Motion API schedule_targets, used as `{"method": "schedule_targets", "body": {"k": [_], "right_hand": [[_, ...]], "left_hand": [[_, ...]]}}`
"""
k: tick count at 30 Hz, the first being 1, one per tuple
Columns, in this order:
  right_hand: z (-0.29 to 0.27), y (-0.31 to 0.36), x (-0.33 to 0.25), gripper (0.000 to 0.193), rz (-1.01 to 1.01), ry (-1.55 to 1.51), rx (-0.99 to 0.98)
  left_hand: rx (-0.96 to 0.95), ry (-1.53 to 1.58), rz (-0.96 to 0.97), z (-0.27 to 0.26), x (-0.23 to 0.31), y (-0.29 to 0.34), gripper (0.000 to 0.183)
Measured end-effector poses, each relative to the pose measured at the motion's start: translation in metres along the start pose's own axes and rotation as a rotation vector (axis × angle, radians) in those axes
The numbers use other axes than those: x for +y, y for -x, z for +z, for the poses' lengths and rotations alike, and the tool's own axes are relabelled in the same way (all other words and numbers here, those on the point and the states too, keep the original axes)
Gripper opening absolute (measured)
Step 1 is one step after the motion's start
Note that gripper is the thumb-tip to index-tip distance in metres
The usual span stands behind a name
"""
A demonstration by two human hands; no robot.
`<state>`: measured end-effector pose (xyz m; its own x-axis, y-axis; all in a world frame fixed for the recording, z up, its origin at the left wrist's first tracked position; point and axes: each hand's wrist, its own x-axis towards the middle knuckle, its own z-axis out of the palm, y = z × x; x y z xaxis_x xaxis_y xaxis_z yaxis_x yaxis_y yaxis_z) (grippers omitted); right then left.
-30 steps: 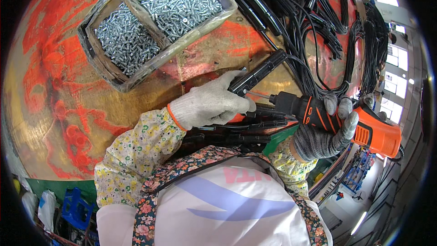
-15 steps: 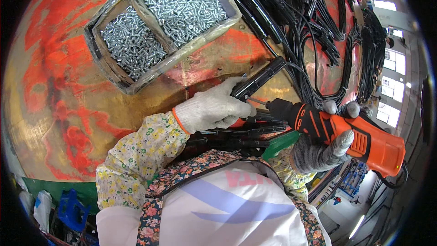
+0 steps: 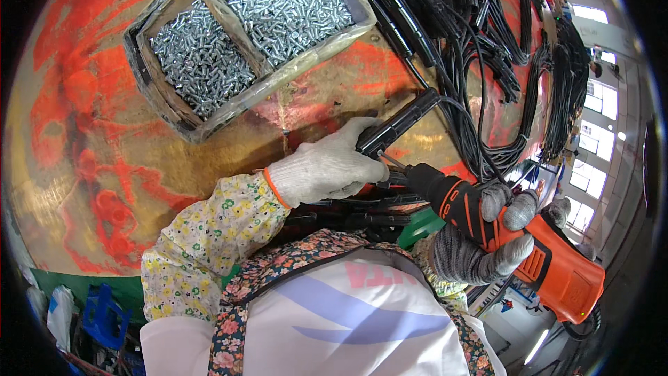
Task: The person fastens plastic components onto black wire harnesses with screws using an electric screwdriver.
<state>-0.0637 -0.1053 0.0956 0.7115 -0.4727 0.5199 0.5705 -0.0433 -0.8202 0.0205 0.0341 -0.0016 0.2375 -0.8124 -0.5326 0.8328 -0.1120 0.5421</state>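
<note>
My left hand [image 3: 327, 165], in a white knit glove, grips the near end of a long black plastic housing [image 3: 400, 124] with a cable at its far end. In my right hand [image 3: 480, 247], gloved in grey, is an orange and black electric screwdriver [image 3: 557, 264]. Its thin bit [image 3: 393, 160] points at the housing's near end, at a small screw close to my left fingertips. Whether the bit touches the screw I cannot tell. More black housings [image 3: 355, 212] lie on the table edge in front of my apron.
A two-part tray [image 3: 229, 115] full of small silver screws [image 3: 285, 7] stands at the far left of the worn orange table [image 3: 90, 188]. Black housings and bundled cables [image 3: 480, 83] are heaped at the far right. A blue plastic stool [image 3: 104, 317] is at lower left.
The screwdriver's rear end has swung down and toward me, so the tool slants more steeply. My right hand has shifted with it; the left has barely moved.
</note>
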Motion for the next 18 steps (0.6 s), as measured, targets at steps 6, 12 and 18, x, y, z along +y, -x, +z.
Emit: {"method": "schedule_targets", "body": {"k": [6,12,18], "right_hand": [[0.01,-0.006,0.003,0.032,0.072,0.156,0.188],[0.019,-0.005,0.008,0.034,0.013,0.124,0.142],[0.008,-0.004,0.004,0.031,0.264,0.168,0.14]], "left_hand": [[0.075,-0.107,0.005,0.0,0.0,-0.001,0.078],[-0.013,-0.011,0.035,-0.007,-0.01,-0.006,0.075],[0.07,-0.218,0.003,-0.005,0.006,0.002,0.074]]}}
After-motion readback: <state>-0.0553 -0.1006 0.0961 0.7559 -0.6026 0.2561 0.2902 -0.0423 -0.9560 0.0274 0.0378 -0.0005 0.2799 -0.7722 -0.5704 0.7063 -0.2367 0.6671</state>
